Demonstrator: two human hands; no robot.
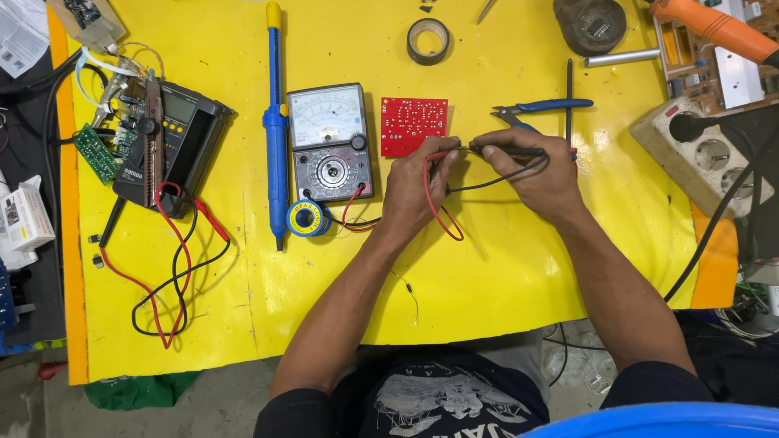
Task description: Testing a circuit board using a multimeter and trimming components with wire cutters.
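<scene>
A yellow sheet covers the workbench, glossy and scuffed, with an orange strip along its left and right edges and bare grey floor showing below its front edge. The left hand is closed around the red probe, its red lead looping down past the wrist. The right hand is closed around the black probe, and the 2 probe tips meet between the hands, just below the red circuit board, which lies flat on the sheet. Left of the board sits the dial meter, with both leads running back to it. Beside the meter lie a blue pump tool and a small spool of solder. Blue-handled pliers rest just behind the right hand. A roll of tape sits further back. A second meter with loose red and black leads lies to the far left, and a white power strip sits at the right edge.
</scene>
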